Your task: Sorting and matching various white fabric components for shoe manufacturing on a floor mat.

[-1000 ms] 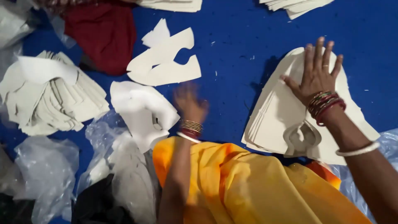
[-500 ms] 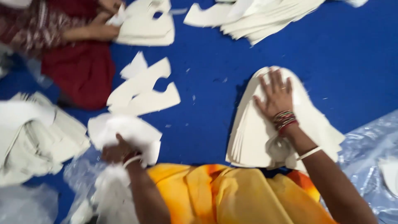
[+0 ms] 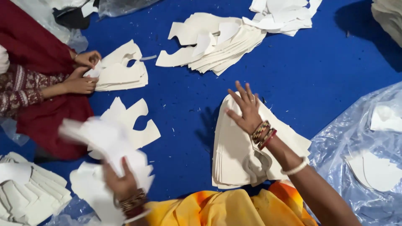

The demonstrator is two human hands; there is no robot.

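A: Cream card on a blue mat (image 3: 176, 138); head view only. Left hand (image 3: 121, 184) is closed on a cut sheet (image 3: 104, 142), thumb over its near edge; the sheet is blurred and lifted off the mat.

B: Right hand?

A: Right hand (image 3: 247, 111) lies flat with fingers spread on a stack (image 3: 238, 155) of the same shapes, gripping nothing.

B: Risk from here, as you judge it?

A: The sheet is held by one edge only, so it could fold or slip free. If the flat palm lifts, the top layers of the stack might slide, since its edges already fan out.

B: Surroundings?

A: Just under the held sheet lie loose pieces (image 3: 134, 121). Beyond them, to the far left, another person's hands (image 3: 83, 71) touch a small pile (image 3: 121, 71). Ahead of the right hand, well apart, is a long heap (image 3: 217, 42). Right of the stack lies clear plastic (image 3: 364, 142) with a few pieces on it. Near the left wrist sits a folded bundle (image 3: 29, 188). Nothing lies between the two hands except bare mat and small scraps.
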